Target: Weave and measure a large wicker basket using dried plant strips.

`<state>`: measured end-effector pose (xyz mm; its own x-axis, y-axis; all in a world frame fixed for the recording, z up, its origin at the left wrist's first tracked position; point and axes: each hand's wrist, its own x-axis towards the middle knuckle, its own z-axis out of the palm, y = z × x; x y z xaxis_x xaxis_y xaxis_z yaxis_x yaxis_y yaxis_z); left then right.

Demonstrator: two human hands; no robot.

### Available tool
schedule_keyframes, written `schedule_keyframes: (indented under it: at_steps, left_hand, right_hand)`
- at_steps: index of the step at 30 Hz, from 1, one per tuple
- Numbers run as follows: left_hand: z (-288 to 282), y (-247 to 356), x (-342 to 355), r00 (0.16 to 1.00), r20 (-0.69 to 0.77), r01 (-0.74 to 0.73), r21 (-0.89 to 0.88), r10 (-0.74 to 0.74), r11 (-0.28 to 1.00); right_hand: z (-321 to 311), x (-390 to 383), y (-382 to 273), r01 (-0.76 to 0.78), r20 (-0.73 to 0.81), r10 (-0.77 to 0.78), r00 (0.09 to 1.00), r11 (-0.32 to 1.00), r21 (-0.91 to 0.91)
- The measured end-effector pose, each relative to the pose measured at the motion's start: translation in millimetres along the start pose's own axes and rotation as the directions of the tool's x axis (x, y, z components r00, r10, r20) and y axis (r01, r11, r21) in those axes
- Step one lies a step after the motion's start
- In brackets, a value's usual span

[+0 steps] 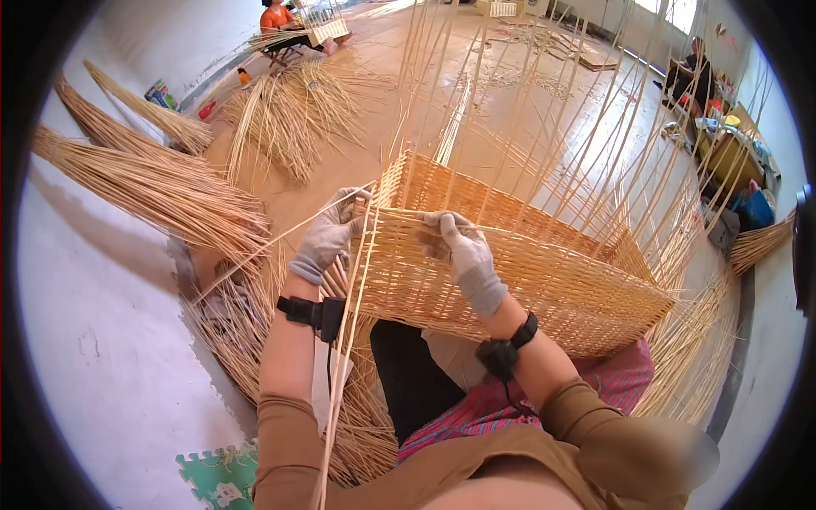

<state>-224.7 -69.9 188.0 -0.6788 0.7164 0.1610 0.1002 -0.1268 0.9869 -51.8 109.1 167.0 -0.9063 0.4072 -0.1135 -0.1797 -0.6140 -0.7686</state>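
A rectangular woven wicker basket [527,289] lies tilted across my lap, its long tall stakes [484,102] standing up from the walls. At its near left corner my left hand [323,242], in a pale glove, closes round the corner and the wicker strands there. My right hand [469,262], gloved too, pinches a thin wicker strand [399,212] along the top edge of the near wall. Long loose strands [340,374] run down from the corner past my left forearm. The fingertips of my left hand are partly hidden.
Bundles of wicker rods [161,191] lean along the left wall, with another heap [293,110] on the floor beyond. Loose rods spread below my left arm and right of the basket. One person [279,21] sits far left, another [693,76] far right, near piled bags [735,161].
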Motion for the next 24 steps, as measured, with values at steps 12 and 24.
schedule_keyframes:
  at_steps: [12, 24]
  left_hand:
    - [32.3, -19.7, 7.0, 0.932, -0.358, -0.043, 0.046, 0.057, 0.998]
    - [84.6, -20.8, -27.6, 0.642, -0.662, -0.065, 0.455, 0.387, 0.888]
  right_hand:
    - [84.7, 77.0, -62.7, 0.465, 0.214, -0.689, 0.693, 0.2, -0.863]
    - [-89.8, -33.6, -7.1, 0.348, -0.194, -0.372, 0.908, 0.926, -0.15]
